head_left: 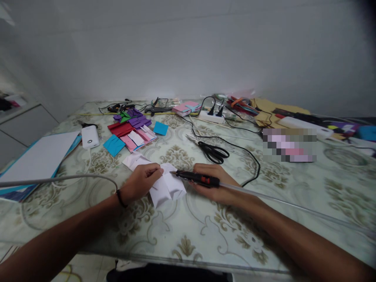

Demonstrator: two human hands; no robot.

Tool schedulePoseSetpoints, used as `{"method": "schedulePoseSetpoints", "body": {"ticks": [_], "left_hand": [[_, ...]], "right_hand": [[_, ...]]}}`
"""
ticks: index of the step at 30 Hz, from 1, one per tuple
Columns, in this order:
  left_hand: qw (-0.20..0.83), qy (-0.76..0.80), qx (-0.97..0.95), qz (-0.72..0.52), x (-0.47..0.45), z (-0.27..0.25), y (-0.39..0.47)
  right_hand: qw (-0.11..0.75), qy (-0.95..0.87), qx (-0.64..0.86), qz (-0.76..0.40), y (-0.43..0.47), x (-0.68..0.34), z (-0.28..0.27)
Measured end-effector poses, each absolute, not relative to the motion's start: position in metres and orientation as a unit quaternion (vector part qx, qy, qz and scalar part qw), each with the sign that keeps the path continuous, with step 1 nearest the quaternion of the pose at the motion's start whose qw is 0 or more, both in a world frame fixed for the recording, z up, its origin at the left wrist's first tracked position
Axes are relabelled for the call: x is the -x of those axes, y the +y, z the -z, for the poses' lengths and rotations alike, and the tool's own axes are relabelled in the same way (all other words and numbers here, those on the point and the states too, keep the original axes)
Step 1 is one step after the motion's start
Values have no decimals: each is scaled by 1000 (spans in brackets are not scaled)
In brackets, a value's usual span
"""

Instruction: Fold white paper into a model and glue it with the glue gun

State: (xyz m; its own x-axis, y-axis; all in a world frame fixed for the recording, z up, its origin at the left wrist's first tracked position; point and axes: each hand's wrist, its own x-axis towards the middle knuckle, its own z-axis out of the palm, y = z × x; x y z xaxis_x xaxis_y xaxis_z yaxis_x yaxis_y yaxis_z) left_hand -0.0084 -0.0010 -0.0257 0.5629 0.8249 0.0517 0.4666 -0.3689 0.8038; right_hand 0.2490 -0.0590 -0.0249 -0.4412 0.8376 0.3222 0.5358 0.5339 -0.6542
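Observation:
My left hand (143, 180) is closed on a folded white paper piece (167, 188), pinching it with thumb and fingers near its upper edge. My right hand (213, 184) grips a black hot glue gun (199, 178) with red parts, and a long clear glue stick (282, 200) runs out of its back. The gun's nozzle points left and is at the paper; whether it touches cannot be made out. More white folded paper (133, 159) lies just behind my left hand. Black-handled scissors (213, 152) rest on the table beyond my right hand.
Folded coloured papers (136, 137) and two blue squares (114, 145) lie at the back left. A white power bank (90, 137) and paper sheets (44, 154) are at left. A white power strip (212, 116) with black cords stands at the back; a black cable (258, 164) curves right.

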Motion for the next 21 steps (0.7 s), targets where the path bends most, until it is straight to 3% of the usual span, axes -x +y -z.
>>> {"method": "schedulePoseSetpoints", "body": {"ticks": [21], "left_hand": [[384,395,-810,-201,8,26,-1]], "right_hand": [[322,-814,430,-219,-60,-248,20]]}}
